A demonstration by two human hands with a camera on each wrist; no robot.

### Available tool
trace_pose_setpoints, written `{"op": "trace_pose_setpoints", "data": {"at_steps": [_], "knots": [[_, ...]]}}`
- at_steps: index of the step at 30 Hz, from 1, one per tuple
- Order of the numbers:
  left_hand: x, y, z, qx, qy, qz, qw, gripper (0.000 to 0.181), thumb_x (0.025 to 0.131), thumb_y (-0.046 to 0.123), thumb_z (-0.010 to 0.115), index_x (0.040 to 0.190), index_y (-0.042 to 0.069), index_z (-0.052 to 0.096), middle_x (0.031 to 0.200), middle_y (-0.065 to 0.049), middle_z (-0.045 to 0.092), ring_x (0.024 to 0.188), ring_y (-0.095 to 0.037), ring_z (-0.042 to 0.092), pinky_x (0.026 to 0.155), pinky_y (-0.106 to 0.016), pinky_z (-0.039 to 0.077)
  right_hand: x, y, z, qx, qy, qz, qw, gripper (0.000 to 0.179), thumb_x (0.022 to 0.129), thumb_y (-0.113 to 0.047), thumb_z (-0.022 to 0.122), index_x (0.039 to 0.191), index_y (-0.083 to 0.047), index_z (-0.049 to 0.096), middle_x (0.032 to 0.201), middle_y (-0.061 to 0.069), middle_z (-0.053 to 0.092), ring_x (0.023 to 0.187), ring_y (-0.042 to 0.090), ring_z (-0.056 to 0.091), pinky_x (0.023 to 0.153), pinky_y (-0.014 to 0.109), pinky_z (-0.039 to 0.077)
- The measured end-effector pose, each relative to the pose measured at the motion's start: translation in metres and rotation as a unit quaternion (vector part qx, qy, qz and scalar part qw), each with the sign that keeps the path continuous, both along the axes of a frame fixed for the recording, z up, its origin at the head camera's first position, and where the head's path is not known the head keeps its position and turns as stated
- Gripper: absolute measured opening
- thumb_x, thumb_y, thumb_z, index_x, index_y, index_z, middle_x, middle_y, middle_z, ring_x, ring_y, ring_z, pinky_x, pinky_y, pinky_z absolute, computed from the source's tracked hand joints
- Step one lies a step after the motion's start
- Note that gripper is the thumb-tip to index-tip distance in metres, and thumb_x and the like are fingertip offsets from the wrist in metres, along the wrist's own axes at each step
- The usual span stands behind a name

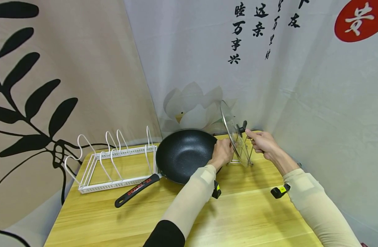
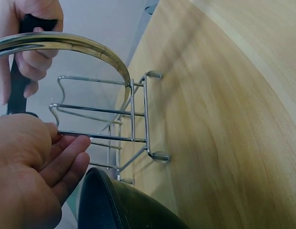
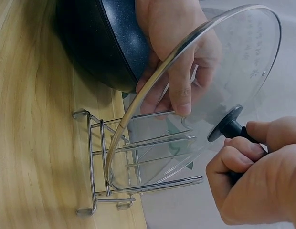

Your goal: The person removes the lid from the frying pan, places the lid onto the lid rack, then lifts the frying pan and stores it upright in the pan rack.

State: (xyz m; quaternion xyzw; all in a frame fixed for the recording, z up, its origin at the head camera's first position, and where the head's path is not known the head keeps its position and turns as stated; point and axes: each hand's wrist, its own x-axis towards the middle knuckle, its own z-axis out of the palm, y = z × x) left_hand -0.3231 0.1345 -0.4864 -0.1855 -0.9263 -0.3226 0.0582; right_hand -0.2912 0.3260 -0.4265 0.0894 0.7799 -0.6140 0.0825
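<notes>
My right hand (image 1: 264,144) grips the black handle (image 3: 229,126) of a round glass pot lid (image 3: 243,62) with a metal rim. The lid stands nearly upright, its lower edge down among the wires of a small silver wire rack (image 2: 141,109) on the table. With thumb and fingers, my left hand (image 1: 222,152) pinches an end wire of that rack, as the right wrist view shows. Just beside the left hand is a black frying pan (image 1: 187,154), which my forearm partly covers in the head view. The pan's long handle (image 1: 137,189) points to the front left.
A white rack (image 1: 116,185) with several upright loops stands at the left, close against the pan. All of it is on a wooden table (image 1: 238,212). Printed cloth (image 1: 195,41) hangs close behind the table and along its right side.
</notes>
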Motion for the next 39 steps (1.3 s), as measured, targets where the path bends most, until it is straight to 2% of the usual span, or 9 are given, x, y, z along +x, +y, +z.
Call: {"op": "trace_pose_setpoints", "data": {"at_steps": [10,18,21,25,28,32,39], "knots": [[0.0,0.0,0.0,0.002,0.001,0.001,1.0,0.023,0.113,0.033,0.071,0.098,0.019,0.084,0.082,0.002,0.081,0.079,-0.017,0.079,0.065,-0.028,0.056,0.001,0.0,0.002,0.012,0.006,0.003,0.9999,0.044,0.118,-0.051,0.056,0.117,-0.007,0.061,0.063,-0.013,0.034,0.05,0.005,0.029,0.053,0.026,0.03],[-0.001,0.002,0.0,-0.005,0.012,-0.004,0.9999,0.028,0.113,0.032,0.071,0.093,0.019,0.083,0.078,0.002,0.079,0.078,-0.017,0.079,0.064,-0.028,0.057,0.003,0.002,0.004,0.016,0.006,0.012,0.9998,0.046,0.118,-0.051,0.056,0.119,-0.006,0.061,0.064,-0.012,0.035,0.051,0.005,0.03,0.053,0.025,0.031],[0.0,0.002,0.001,-0.006,0.005,-0.001,1.0,0.025,0.114,0.033,0.07,0.097,0.02,0.085,0.081,0.003,0.08,0.079,-0.017,0.08,0.065,-0.029,0.059,0.003,0.002,0.005,0.02,0.005,0.022,0.9996,0.045,0.119,-0.05,0.054,0.123,-0.005,0.06,0.066,-0.011,0.035,0.053,0.006,0.031,0.053,0.024,0.033],[0.001,0.001,0.002,0.003,-0.009,-0.006,0.9999,0.025,0.114,0.032,0.07,0.098,0.019,0.084,0.077,0.003,0.076,0.07,-0.013,0.072,0.061,-0.026,0.053,0.003,0.003,0.007,0.028,0.002,0.035,0.999,0.045,0.12,-0.048,0.051,0.126,-0.004,0.058,0.07,-0.009,0.037,0.057,0.006,0.035,0.055,0.024,0.035],[0.001,0.0,0.003,0.008,-0.013,-0.009,0.9998,0.029,0.114,0.032,0.07,0.092,0.018,0.081,0.072,0.003,0.073,0.066,-0.012,0.067,0.06,-0.026,0.049,0.004,0.003,0.008,0.035,0.002,0.04,0.9986,0.045,0.121,-0.047,0.051,0.128,-0.003,0.057,0.076,-0.007,0.042,0.061,0.007,0.04,0.058,0.025,0.039],[0.002,-0.001,0.003,0.009,-0.01,-0.011,0.9998,0.032,0.114,0.032,0.07,0.085,0.019,0.078,0.071,0.003,0.073,0.067,-0.013,0.069,0.061,-0.026,0.05,0.006,0.003,0.01,0.045,0.004,0.041,0.9981,0.047,0.121,-0.047,0.051,0.131,-0.002,0.058,0.083,-0.004,0.05,0.067,0.008,0.047,0.063,0.025,0.044],[0.002,-0.003,0.004,0.014,-0.014,-0.023,0.9995,0.034,0.114,0.032,0.069,0.084,0.018,0.075,0.065,0.006,0.063,0.059,-0.01,0.059,0.056,-0.024,0.043,0.011,0.004,0.011,0.057,0.01,0.041,0.9975,0.047,0.12,-0.047,0.052,0.131,-0.002,0.06,0.087,-0.006,0.061,0.075,0.009,0.057,0.066,0.022,0.049]]}}
